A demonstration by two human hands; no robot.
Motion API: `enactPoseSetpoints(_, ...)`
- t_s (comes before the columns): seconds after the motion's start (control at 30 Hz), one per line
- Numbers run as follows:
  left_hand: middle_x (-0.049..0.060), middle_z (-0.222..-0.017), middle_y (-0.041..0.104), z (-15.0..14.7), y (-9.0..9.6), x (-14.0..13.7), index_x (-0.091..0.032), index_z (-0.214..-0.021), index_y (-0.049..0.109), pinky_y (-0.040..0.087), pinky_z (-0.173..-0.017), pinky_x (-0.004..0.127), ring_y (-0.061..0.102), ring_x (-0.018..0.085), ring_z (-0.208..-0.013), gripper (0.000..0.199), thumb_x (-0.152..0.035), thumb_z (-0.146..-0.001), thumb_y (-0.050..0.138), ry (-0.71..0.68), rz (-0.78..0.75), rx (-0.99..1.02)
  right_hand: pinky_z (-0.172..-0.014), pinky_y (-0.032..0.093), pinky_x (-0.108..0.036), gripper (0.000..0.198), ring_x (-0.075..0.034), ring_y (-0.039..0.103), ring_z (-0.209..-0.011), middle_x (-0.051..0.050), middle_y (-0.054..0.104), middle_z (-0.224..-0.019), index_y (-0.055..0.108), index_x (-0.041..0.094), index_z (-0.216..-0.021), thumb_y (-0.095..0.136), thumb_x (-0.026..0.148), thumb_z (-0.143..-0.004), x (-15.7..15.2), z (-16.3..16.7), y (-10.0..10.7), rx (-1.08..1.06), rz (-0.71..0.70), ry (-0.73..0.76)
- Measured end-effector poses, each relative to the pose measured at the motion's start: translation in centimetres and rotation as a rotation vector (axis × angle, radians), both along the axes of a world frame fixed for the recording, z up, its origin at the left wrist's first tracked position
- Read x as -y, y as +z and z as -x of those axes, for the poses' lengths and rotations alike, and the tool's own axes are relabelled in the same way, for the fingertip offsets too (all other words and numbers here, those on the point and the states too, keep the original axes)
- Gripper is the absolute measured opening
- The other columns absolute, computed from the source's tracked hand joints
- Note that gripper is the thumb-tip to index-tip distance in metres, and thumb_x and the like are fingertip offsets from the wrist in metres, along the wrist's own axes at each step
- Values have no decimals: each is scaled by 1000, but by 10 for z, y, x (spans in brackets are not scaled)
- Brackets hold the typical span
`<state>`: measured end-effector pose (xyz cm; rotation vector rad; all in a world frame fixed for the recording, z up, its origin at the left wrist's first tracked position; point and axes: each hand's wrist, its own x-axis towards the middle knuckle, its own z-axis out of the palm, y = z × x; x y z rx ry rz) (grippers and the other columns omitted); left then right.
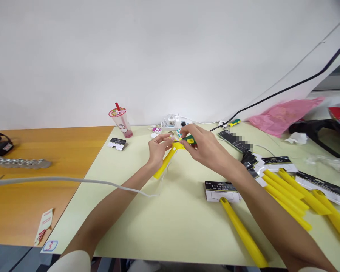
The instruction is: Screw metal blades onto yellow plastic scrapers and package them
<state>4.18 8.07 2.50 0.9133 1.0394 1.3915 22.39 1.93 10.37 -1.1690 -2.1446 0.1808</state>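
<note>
My left hand [158, 150] is closed on the head end of a yellow plastic tool with a long handle [164, 165], which slants down toward me above the table. In my right hand [205, 148] is a screwdriver with a green and yellow handle [190, 140]. Its dark shaft points left, at the head of the yellow tool between my fingertips. The exact contact point is too small to make out. Below my right forearm lies another yellow handle [243, 232] with a black and white card [221, 191] at its top.
Several yellow handles [286, 192] and packaging cards lie at right. A lidded cup [122, 122] and small card [117, 143] stand left. Behind my hands is a power strip [171, 122]. A second screwdriver [234, 122] and pink bag [283, 115] lie farther back. A white cable [73, 180] crosses my left forearm.
</note>
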Motion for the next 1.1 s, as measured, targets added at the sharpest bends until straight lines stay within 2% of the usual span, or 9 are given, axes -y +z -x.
enactPoseSetpoints(0.1,2,-83,70,1,-2,-2,-18,-93,81,60,-92,43,72,20,-84,45,-37,-58,101,7,6,2,-85,52,-37,25,-26,70,-105,-9,71,-123,55,26,-124,59,16,-101,0,-1,-1,67,-17,50)
enactPoseSetpoints(0.23,1,-85,70,1,-3,-3,-18,-93,81,61,-93,44,72,18,-82,44,-36,-58,102,25,11,5,-74,50,-36,11,-24,68,-87,-10,70,-115,58,24,-112,61,32,-106,-4,-1,-3,21,-23,-78)
enactPoseSetpoints(0.3,1,-84,69,0,-3,-3,-17,-91,80,61,-93,44,72,18,-81,42,-35,-59,101,23,3,9,-75,51,-35,7,-22,68,-86,-9,71,-113,57,24,-112,59,29,-107,-5,-2,-2,-39,-15,-45)
enactPoseSetpoints(0.47,0,-80,69,-3,-4,-3,-16,-89,80,60,-99,44,73,18,-81,41,-32,-57,102,30,-37,15,-91,53,-40,18,-28,68,-110,-10,70,-121,59,26,-119,59,18,-103,-3,-3,-1,19,-78,56)
enactPoseSetpoints(0.63,2,-84,71,0,-1,-3,-16,-91,78,62,-97,44,74,18,-84,43,-35,-59,101,51,-29,29,-82,53,-38,10,-25,70,-92,-9,71,-114,61,24,-116,58,30,-108,-6,-4,-4,-48,-72,-14)
enactPoseSetpoints(0.8,0,-86,68,3,5,-2,-18,-96,76,64,-95,45,74,20,-91,46,-39,-64,101,88,-109,56,-93,54,-42,22,-29,69,-114,-14,70,-128,63,24,-124,52,18,-107,-2,-1,-2,29,-156,69)
enactPoseSetpoints(0.87,1,-88,69,5,6,-4,-18,-98,75,64,-94,43,74,20,-93,48,-41,-65,101,103,-134,58,-79,54,-40,22,-29,72,-95,-15,73,-120,64,21,-127,55,28,-108,-1,1,-3,45,-110,-36)
enactPoseSetpoints(0.97,3,-90,72,7,5,-7,-18,-100,75,64,-91,39,73,19,-93,49,-43,-67,101,142,-174,66,-60,43,-34,34,-22,62,-58,-8,75,-82,70,18,-119,59,48,-108,-3,2,-3,15,83,-180)
enactPoseSetpoints(1.1,5,-93,75,10,12,-7,-19,-99,78,62,-85,31,70,16,-89,37,-41,-76,96,249,-365,-69,-55,35,-31,32,-17,54,-54,-2,70,-70,72,21,-94,58,46,-107,-10,-2,-3,-2,300,-90)
